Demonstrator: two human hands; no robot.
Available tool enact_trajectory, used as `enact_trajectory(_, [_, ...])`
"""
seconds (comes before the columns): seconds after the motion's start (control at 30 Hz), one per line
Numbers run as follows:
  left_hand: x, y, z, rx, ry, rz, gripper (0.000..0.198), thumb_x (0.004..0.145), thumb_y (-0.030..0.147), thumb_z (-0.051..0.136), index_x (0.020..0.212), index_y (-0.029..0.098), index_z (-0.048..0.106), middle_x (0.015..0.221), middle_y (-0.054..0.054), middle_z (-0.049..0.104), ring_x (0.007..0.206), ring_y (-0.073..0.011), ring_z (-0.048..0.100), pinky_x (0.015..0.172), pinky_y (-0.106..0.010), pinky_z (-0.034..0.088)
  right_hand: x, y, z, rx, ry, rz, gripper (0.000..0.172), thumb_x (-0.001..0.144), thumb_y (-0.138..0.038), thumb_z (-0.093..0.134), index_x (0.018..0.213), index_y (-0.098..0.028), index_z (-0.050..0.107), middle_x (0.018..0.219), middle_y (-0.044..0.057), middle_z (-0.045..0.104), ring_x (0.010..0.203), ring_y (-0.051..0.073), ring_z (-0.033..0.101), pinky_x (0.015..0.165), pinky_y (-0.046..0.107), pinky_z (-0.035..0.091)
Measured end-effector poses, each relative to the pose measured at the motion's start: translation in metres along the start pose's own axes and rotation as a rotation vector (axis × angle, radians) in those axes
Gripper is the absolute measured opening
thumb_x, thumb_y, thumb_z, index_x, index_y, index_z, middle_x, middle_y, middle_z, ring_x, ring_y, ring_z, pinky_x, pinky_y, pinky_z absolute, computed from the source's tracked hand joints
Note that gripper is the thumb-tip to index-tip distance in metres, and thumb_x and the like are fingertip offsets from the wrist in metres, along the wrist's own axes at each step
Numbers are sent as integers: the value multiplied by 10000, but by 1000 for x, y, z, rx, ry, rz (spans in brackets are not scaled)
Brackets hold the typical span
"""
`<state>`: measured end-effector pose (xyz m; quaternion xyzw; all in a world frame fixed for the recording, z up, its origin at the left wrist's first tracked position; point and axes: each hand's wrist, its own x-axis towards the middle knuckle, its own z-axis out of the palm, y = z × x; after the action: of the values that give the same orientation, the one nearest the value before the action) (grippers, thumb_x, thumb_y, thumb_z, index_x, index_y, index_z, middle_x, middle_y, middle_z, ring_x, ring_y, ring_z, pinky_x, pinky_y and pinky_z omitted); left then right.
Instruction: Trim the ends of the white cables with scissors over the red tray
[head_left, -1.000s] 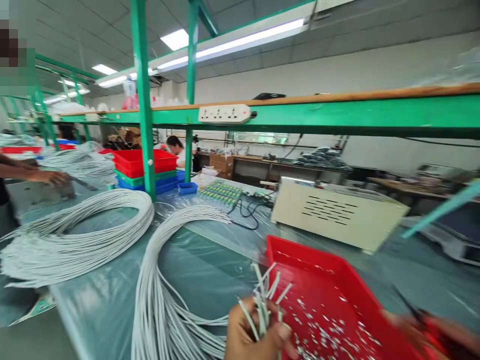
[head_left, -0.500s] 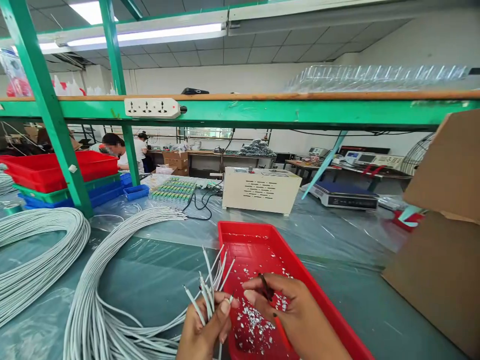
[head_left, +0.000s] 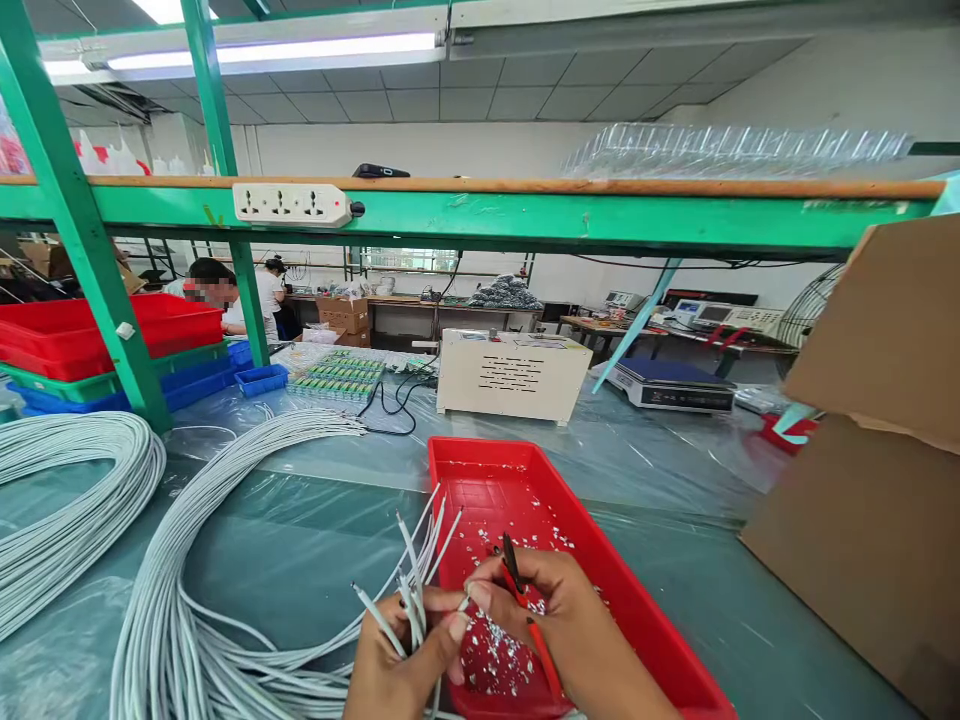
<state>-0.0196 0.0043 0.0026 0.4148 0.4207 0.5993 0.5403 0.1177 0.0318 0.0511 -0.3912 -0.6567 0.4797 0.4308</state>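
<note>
My left hand (head_left: pixel 405 655) is closed around several white cables (head_left: pixel 373 615), their cut ends fanning up and outward. One cable end sticks out between its thumb and forefinger. Against that end, the thumb and forefinger of my right hand (head_left: pixel 566 615) are pinched together. Red-handled pliers (head_left: pixel 544 660) with dark jaws lie in the same right hand, the jaws pointing up and away from the cable. Below both hands is a red tray (head_left: pixel 615 545), with small white and silvery scraps (head_left: pixel 491 650) scattered over its floor.
A large bundle of white cable (head_left: pixel 161 570) curves across the bench at left, beside another coil (head_left: pixel 82 480). Behind the tray stand a beige box-shaped machine (head_left: pixel 514 378) and a scale (head_left: pixel 667 385). Cardboard (head_left: pixel 847 540) rises at right. A co-worker (head_left: pixel 214 290) sits beyond stacked trays (head_left: pixel 172 325).
My right hand has moved left to meet the cable end at my left fingertips. The pliers have turned more upright in it. The whole view has shifted slightly.
</note>
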Motion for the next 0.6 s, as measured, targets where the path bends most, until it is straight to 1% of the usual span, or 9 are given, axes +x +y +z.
enact_trajectory(0.23, [1, -4, -1, 17, 31, 14, 276, 607, 325, 713, 737, 92, 643, 407, 17, 560, 409, -87, 488, 473, -196, 347, 0, -1, 0, 41, -28, 39, 157, 675, -287, 660, 611, -148, 623, 547, -32, 508, 534, 95, 445, 509, 180, 371])
enact_trajectory(0.4, [1, -4, -1, 6, 24, -5, 298, 599, 340, 716, 733, 90, 629, 406, 17, 563, 403, -88, 490, 470, -198, 351, 1, -1, 1, 54, -49, 60, 183, 690, -300, 641, 600, -147, 599, 532, -37, 493, 498, 85, 425, 484, 179, 363])
enact_trajectory(0.5, [2, -7, -1, 2, 15, -8, 302, 605, 351, 712, 729, 97, 607, 413, 16, 570, 407, -89, 493, 477, -205, 347, 1, 1, 1, -3, -55, 30, 173, 691, -310, 635, 631, -150, 615, 570, -20, 532, 543, 105, 463, 513, 191, 382])
enact_trajectory(0.6, [1, -12, -1, -22, -23, -28, 320, 612, 374, 704, 741, 112, 573, 411, 18, 573, 400, -88, 490, 473, -205, 337, 1, 1, 0, -90, -35, 1, 184, 701, -313, 614, 617, -150, 598, 569, -17, 536, 558, 114, 470, 535, 199, 388])
